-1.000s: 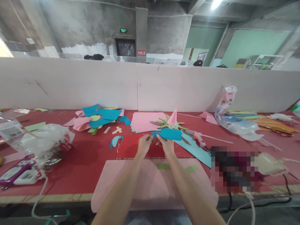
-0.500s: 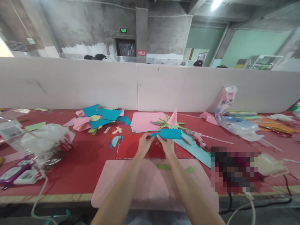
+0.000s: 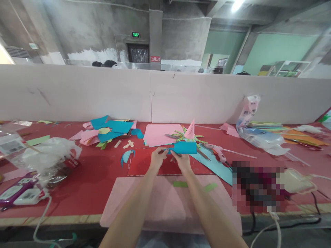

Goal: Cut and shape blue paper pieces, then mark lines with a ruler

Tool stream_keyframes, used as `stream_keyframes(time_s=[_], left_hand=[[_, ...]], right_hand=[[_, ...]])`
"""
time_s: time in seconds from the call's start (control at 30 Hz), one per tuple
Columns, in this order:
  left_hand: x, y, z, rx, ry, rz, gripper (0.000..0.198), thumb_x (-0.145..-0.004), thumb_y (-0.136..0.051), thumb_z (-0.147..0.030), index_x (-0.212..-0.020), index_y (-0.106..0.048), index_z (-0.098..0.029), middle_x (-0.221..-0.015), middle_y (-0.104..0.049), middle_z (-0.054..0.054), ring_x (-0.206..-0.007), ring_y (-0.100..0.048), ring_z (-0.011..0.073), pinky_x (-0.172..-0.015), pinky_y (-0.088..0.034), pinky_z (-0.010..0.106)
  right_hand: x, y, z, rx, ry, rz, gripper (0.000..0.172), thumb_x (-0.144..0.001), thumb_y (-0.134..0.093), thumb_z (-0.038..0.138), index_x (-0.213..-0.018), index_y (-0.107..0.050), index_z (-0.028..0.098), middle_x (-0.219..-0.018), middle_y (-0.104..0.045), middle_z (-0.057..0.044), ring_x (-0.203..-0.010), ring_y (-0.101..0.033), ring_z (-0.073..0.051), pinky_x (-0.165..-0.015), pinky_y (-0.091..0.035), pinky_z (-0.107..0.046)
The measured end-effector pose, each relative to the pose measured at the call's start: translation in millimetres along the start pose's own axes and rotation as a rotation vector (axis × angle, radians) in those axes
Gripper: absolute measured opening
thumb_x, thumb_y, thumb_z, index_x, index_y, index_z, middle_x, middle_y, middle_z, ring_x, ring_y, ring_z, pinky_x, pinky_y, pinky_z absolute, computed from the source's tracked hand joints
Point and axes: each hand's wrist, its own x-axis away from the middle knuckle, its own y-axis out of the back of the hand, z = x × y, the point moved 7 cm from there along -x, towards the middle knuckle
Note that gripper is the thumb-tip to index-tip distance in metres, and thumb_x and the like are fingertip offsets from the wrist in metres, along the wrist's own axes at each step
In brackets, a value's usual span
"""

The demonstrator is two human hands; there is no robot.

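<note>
Left hand is pinching the narrow left end of the blue paper, grip nearly closed. Right hand is holding the same piece just beside it, thumb and fingers close together at its lower left. Far fingertips are hiding behind the paper and the hands, so exact contact is hard to make out; can't tell whether the narrow end is folded or rolled.

Blue paper is lying between the fingertips; its wide part is extending up and right, above the right hand. It's covering part of what's behind, including some green strips around the pink cone.

Below, the red board is showing between and beside the wrists, partly masked by them. Nearer, the forearms are crossing the pink mat; two green pieces are lying on it, the right arm passing between them.

Further out: pink sheets are sitting behind the hands, a glue gun is lying to the right near a light blue sheet. A pixelated patch is obscuring whatever is lying right of that. Far left, a plastic bag is resting on the red table.
</note>
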Motion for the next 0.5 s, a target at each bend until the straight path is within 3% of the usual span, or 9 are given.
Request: stream_keyframes(time_s=[0.37, 0.5], left_hand=[[-2, 7.4, 2, -0.017, 0.036, -0.029, 0.027, -0.067, -0.062, -0.04, -0.054, -0.056, -0.018, -0.049, -0.054, -0.003, -0.053, -0.054, 0.0116, -0.054, -0.044, 0.021], [-4, 10.9, 6, -0.012, 0.046, -0.062, 0.028, -0.071, -0.06, -0.042, -0.057, -0.06, -0.017, -0.053, -0.06, -0.001, -0.059, -0.059, 0.0141, -0.058, -0.046, 0.022]], right_hand=[[8, -11, 12, 0.099, 0.161, 0.089, 0.019, -0.064, -0.073, 0.039, -0.062, -0.064, 0.022, -0.064, -0.067, 0.0, -0.061, -0.061, -0.02, -0.061, -0.049, -0.029], [7, -7, 12, 0.06, 0.136, 0.028, 0.02, -0.061, -0.075, 0.039, -0.062, -0.065, 0.021, -0.065, -0.067, 0.0, -0.06, -0.061, -0.019, -0.061, -0.049, -0.029]])
